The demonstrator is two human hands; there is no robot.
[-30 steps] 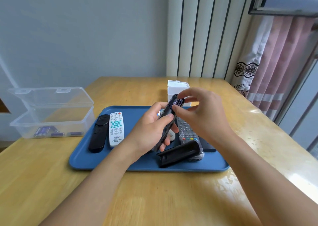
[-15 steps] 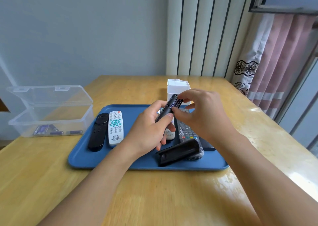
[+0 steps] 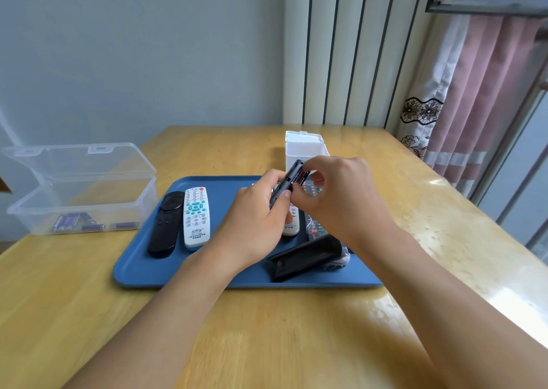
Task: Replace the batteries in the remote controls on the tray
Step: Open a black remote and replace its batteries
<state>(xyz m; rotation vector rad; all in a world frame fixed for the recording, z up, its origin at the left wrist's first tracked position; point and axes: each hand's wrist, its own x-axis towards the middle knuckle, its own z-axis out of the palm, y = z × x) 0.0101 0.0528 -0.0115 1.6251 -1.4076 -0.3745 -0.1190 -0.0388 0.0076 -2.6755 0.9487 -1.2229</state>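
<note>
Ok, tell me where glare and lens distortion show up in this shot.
Head view: window light from the right throws a bright glare patch on the wooden table near its right edge; the wide-angle lens bends the window frame and curtain at the upper right; the tray and hands stay evenly lit and fairly sharp.

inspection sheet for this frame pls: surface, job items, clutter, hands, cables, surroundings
Surface: wooden table, glossy; blue tray on it.
Job's things: black remote held above tray, battery bay open; black remote on tray, white remote, detached black cover, further remotes partly hidden; batteries in clear open box.
Clutter: white container behind tray.
Grippers: left hand grips remote; right hand pinches at its bay.
Cables: nothing seen.
Surroundings: grey wall, pink curtain.
</note>
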